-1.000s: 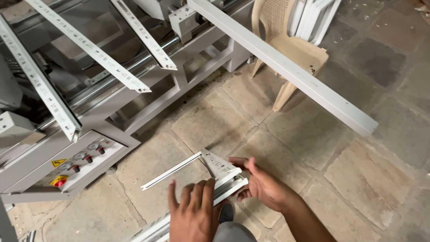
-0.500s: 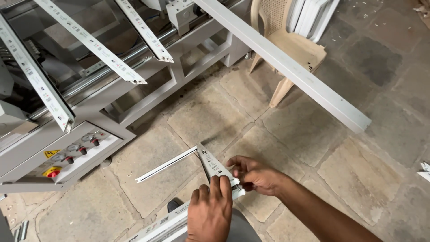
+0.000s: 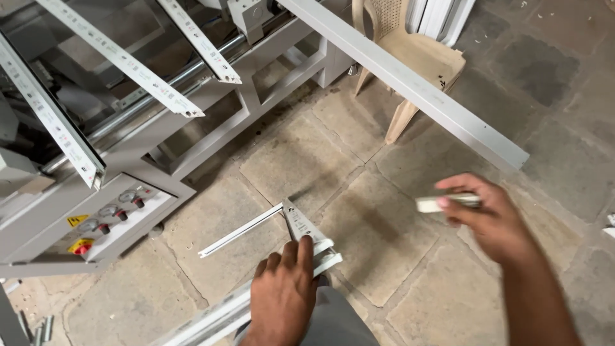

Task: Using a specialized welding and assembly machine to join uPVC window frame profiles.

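View: looking down from head height at two bare hands above a stone-slab floor (image 3: 410,256), with a grey machine on the left.
Left hand (image 3: 282,298): palm down, fingers together and pressed flat on the end of a long white frame profile (image 3: 211,320); its grip is laid on top, not curled round it.
White frame profile: lies low across the person's knee, running from the bottom left up to a mitred end beside the left fingertips.
Right hand (image 3: 490,218): raised clear of the floor to the right, blurred; its grip is closed, thumb and fingers pinching a small white piece (image 3: 442,203).
Small white piece: short and pale, sticking out to the left of the right fingers, well apart from the profile.
Thin white strip (image 3: 240,230): lies flat on the floor, just above the left hand, meeting the profile's tip at an angle.
Machine (image 3: 90,218): grey, with a slanted control panel carrying red knobs and a yellow-and-red button.
Long white bar (image 3: 410,83): runs diagonally overhead from the top centre to the right.
Chair (image 3: 416,61): beige plastic, standing behind that bar at the top.
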